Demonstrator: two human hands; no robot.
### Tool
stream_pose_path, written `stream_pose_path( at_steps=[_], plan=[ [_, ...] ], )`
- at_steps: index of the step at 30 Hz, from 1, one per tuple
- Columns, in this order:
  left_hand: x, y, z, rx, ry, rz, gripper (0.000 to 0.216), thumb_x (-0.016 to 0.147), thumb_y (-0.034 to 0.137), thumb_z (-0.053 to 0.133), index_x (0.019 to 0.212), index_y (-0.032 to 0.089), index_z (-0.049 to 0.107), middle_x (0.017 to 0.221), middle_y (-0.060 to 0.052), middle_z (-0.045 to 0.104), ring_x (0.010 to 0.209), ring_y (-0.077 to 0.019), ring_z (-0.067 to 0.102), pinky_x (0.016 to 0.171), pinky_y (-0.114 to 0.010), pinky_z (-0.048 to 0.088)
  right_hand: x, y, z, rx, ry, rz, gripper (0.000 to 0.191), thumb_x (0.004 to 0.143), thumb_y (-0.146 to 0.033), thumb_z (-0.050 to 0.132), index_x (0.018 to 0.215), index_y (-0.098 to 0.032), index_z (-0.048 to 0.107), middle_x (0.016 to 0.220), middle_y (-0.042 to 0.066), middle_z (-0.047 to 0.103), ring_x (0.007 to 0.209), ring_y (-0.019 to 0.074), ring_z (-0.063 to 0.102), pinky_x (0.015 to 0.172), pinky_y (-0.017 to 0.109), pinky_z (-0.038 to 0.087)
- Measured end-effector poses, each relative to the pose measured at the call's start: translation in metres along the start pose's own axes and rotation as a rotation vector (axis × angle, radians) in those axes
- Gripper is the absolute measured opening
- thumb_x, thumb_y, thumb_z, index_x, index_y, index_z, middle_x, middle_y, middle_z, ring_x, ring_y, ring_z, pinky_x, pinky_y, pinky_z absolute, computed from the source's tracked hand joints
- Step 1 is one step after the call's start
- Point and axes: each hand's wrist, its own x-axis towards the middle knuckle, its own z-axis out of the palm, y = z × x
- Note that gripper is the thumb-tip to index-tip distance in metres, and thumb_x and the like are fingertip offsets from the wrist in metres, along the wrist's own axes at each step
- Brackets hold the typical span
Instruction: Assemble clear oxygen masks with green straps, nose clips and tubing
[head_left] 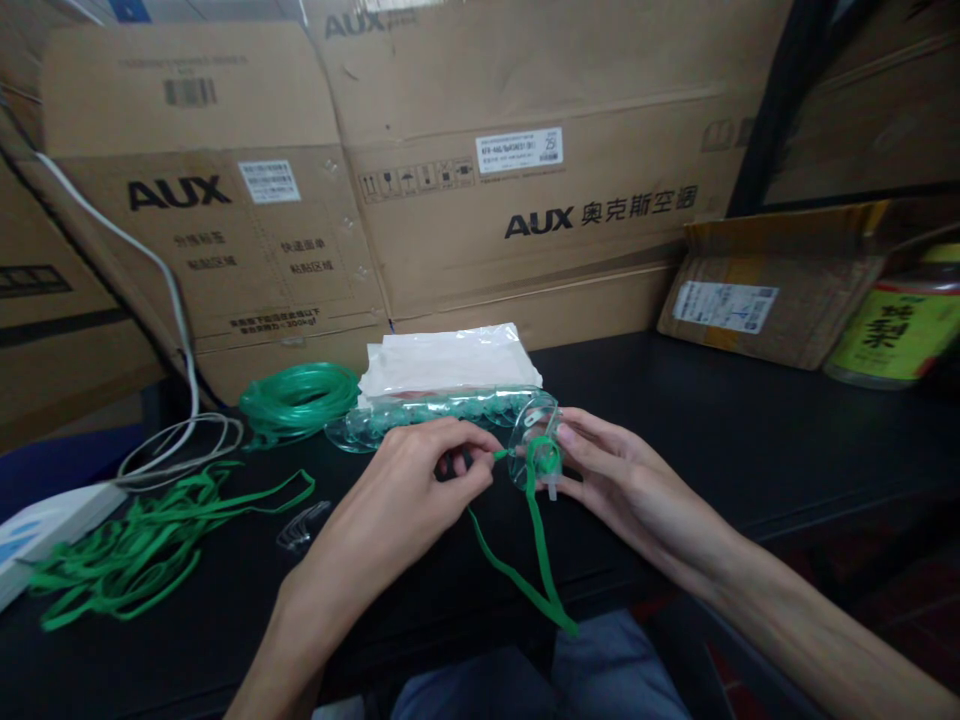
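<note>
A clear plastic oxygen mask (525, 435) with a green fitting is gripped along its right side by my right hand (611, 465). My left hand (420, 475) pinches one end of a green elastic strap (545, 560) against the mask's left edge. Something dark shows inside my left hand's curled fingers, too hidden to name. From the mask the strap hangs in a loop over the table's front edge. Just behind my hands lies a row of clear and green masks (442, 407), in front of a stack of white packaging (450, 362).
A coil of green tubing (300, 400) and a heap of green straps (142, 540) lie left, near small clear pieces (304, 525) and a white power strip (60, 530). Cardboard boxes (525, 200) wall the back. A smaller box (780, 280) and a jar (896, 325) stand right.
</note>
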Motion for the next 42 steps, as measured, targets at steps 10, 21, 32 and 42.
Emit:
stream_pose_path(
  at_steps=[10,21,32,42],
  plan=[
    [0.0,0.001,0.0,0.002,0.029,0.003,0.019,0.087,0.019,0.061,0.097,0.025,0.077,0.078,0.005,0.072,0.069,-0.0133,0.062,0.07,-0.023,0.045,-0.001,-0.002,0.002,-0.009,-0.014,-0.026,0.014,0.093,-0.027,0.07,0.105,-0.022,0.072,0.116,0.006,0.069,0.108,0.0218,0.065,0.09,0.037,0.055],
    [0.001,0.001,-0.002,-0.029,-0.003,0.023,0.015,0.09,0.022,0.064,0.097,0.026,0.077,0.079,0.007,0.073,0.069,-0.0119,0.062,0.067,-0.021,0.044,-0.003,-0.001,0.002,-0.035,0.007,-0.021,0.024,0.089,-0.032,0.074,0.112,-0.025,0.072,0.123,0.006,0.069,0.114,0.0226,0.064,0.101,0.042,0.05],
    [0.001,-0.004,-0.002,-0.02,-0.012,0.091,0.014,0.095,0.031,0.066,0.101,0.028,0.077,0.098,0.004,0.078,0.089,-0.0163,0.07,0.081,-0.024,0.048,-0.005,0.002,-0.001,-0.106,-0.057,-0.026,0.028,0.09,-0.035,0.074,0.118,-0.03,0.073,0.124,0.006,0.07,0.116,0.0218,0.064,0.107,0.043,0.045],
    [0.001,-0.01,0.0,0.112,0.106,0.254,0.012,0.098,0.024,0.061,0.101,0.022,0.072,0.103,-0.001,0.07,0.097,-0.0169,0.065,0.089,-0.027,0.046,-0.007,-0.002,0.002,-0.211,-0.096,-0.062,0.026,0.094,-0.042,0.067,0.109,-0.024,0.078,0.12,0.008,0.071,0.122,0.0252,0.06,0.11,0.041,0.041]
  ],
)
